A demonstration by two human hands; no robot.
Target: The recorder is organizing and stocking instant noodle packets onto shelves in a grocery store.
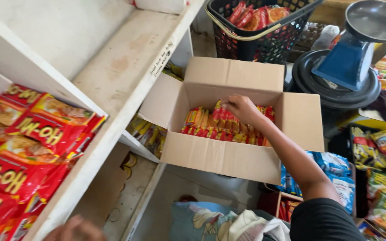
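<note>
- The open brown cardboard box (228, 151) is filled with rows of red and yellow snack packets (206, 122).
- The packets are gripped by the right hand (241, 108), fingers curled onto them.
- The left hand (74, 230) is seen only partly; its fingers cannot be judged.
- Red packets (253, 15) are kept in the black plastic basket (264, 42).

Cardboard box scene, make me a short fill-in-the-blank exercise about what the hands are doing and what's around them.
1. The right hand reaches into an open ____ box of packets.
2. The left hand sits low beside the white ____.
3. Behind the box stands a black ____ of snacks.
4. The weighing scale has a ____ body.

Missing words: cardboard; shelf; basket; blue
</note>
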